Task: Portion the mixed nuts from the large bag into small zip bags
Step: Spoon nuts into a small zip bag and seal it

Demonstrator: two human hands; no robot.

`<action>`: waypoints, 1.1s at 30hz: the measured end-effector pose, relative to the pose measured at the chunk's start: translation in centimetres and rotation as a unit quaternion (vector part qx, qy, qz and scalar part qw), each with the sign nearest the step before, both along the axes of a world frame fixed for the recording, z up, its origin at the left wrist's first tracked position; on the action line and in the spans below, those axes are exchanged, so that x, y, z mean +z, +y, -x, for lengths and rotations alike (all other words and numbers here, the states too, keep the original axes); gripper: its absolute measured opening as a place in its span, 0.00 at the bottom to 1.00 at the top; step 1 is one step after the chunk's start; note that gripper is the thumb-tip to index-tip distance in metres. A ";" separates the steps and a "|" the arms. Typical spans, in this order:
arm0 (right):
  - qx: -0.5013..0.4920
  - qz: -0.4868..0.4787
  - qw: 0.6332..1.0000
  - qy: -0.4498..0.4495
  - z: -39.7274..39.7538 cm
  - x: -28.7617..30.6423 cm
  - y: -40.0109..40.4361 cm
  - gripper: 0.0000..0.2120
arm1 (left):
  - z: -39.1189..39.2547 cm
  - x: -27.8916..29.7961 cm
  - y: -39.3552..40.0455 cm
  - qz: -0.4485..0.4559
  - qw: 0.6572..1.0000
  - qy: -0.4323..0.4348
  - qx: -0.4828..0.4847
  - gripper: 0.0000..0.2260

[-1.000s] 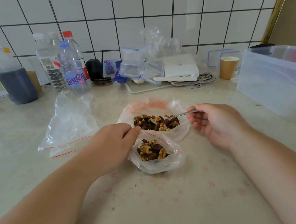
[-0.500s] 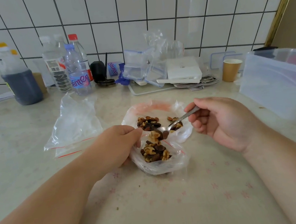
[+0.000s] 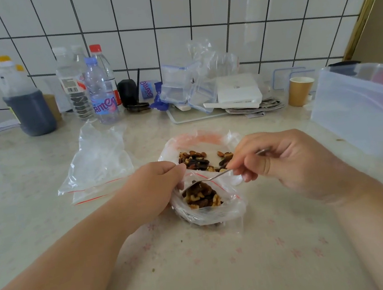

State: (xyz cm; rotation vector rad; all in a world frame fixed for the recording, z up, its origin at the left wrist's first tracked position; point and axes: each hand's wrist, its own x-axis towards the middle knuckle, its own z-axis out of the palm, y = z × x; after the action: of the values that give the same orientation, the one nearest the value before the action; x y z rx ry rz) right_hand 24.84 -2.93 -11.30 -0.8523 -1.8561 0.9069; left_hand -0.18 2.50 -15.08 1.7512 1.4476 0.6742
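The large bag (image 3: 199, 139) of mixed nuts lies open on the counter (image 3: 53, 230), touching the small zip bag (image 3: 216, 213) just in front of it, as before. My left hand (image 3: 150, 191) still pinches the small bag's rim open. My right hand (image 3: 280, 164), fingers curled round the spoon (image 3: 209, 179), has swung its bowl from the large bag down into the small one.

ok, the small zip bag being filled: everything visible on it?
The small zip bag is clear thin plastic with a red zip line along its mouth. It sits on the counter just in front of the large bag, mouth open, partly full of mixed nuts. The left hand pinches its rim; the spoon in the right hand reaches into it.
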 end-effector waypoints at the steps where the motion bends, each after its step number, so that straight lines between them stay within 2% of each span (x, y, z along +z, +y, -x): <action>1: -0.006 0.005 0.999 0.033 -0.2 0.0 0.2 0.10 | 0.0 0.1 0.0 0.004 1.000 -0.003 0.000 0.24; 4: -0.049 0.060 0.984 0.163 -0.7 0.0 0.9 0.11 | 0.1 0.2 0.1 0.014 1.000 -0.009 0.003 0.22; 7: -0.144 0.113 0.961 0.208 -1.1 -0.4 1.8 0.10 | 0.1 0.2 0.0 0.022 1.000 -0.013 0.007 0.22; 10: -0.217 0.143 0.951 0.170 -1.2 -1.2 2.4 0.10 | 0.1 0.2 -0.1 0.027 0.999 -0.016 0.008 0.23; 13: -0.231 0.144 0.955 0.114 -1.1 -1.7 2.4 0.08 | 0.1 0.3 0.0 0.030 0.999 -0.014 0.012 0.23; 15: -0.248 0.136 0.959 0.019 -1.2 -1.8 2.4 0.08 | 0.1 0.3 -0.1 0.028 1.000 -0.010 0.010 0.23; 18: -0.288 0.103 0.939 -0.157 -1.3 -2.2 2.4 0.08 | 0.1 0.4 -0.2 0.032 0.999 -0.017 0.008 0.23; 21: -0.304 0.066 0.917 -0.248 -0.8 -2.8 2.6 0.09 | 0.0 0.6 -0.3 0.036 0.999 -0.020 0.006 0.23; 26: -0.314 0.050 0.915 -0.247 -0.7 -2.9 2.6 0.07 | -0.1 0.8 -0.6 0.044 0.999 -0.016 0.010 0.22; 30: -0.336 -0.011 0.914 -0.226 -0.4 -1.9 2.0 0.07 | -0.2 1.1 -0.8 0.053 0.998 -0.030 0.013 0.23; 33: -0.312 -0.045 0.931 -0.184 0.3 -0.9 1.2 0.07 | -0.2 1.3 -1.0 0.055 0.998 -0.041 0.008 0.23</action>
State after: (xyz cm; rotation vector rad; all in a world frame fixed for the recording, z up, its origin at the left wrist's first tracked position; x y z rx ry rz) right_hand 24.54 -1.75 -12.22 -1.5163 -1.7336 0.2706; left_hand 0.04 1.54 -13.76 1.6121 1.4170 0.6541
